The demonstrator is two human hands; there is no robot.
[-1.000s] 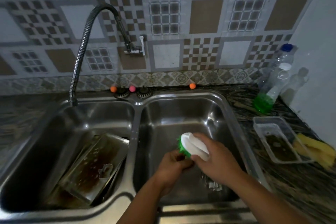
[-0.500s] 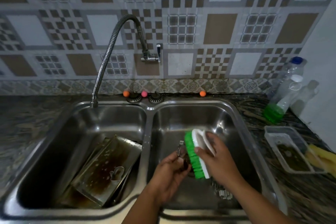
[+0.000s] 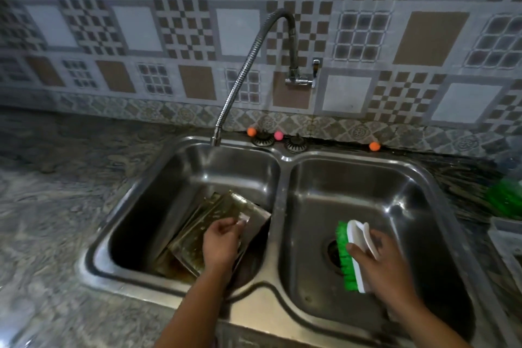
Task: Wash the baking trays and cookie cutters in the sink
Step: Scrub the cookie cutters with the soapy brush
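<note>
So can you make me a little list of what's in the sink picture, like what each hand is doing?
left hand: in the left basin, fingers pinched on a small metal piece, too blurry to name
right hand: holding the scrub brush over the right basin
baking trays: dirty, leaning in the left basin
sink: two steel basins
tap: spout over the left basin, no water seen

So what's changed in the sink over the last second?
The left hand left the brush, crossed into the left basin and now pinches something small over the baking trays. The right hand keeps the scrub brush over the right basin. The trays stayed put.
</note>
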